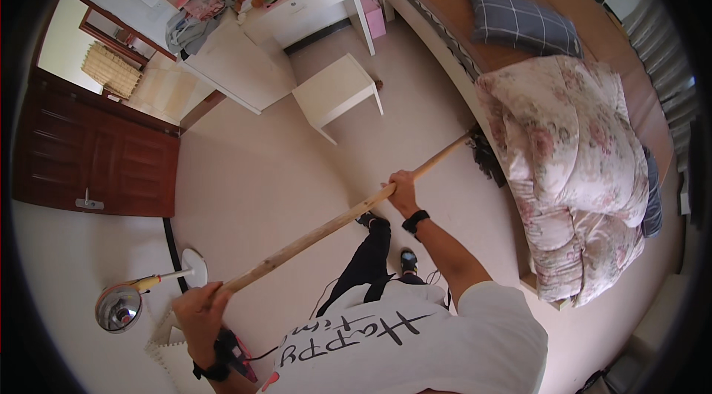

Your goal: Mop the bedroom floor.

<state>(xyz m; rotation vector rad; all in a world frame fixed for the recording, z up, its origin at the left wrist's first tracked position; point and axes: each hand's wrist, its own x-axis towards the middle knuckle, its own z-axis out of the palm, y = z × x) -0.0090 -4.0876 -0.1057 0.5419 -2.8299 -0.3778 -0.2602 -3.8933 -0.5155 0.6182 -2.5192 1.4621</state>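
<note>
A long wooden-handled mop [311, 237] slants across the view in front of me. My left hand [199, 318] is closed around its near end at the lower left. Further up the handle, my right hand [403, 194] grips it near the middle of the view. At the far end, the dark mop head [487, 159] lies on the floor against the bed's side, partly under its edge. Both wrists wear black bands.
On the right stands a bed [434, 30] with a floral quilt [567, 142] and plaid pillows [523, 21]. A white stool [337, 90] stands ahead, near a cluttered desk [297, 12]. At left are an open brown door [96, 149] and a heater-like lamp [119, 308].
</note>
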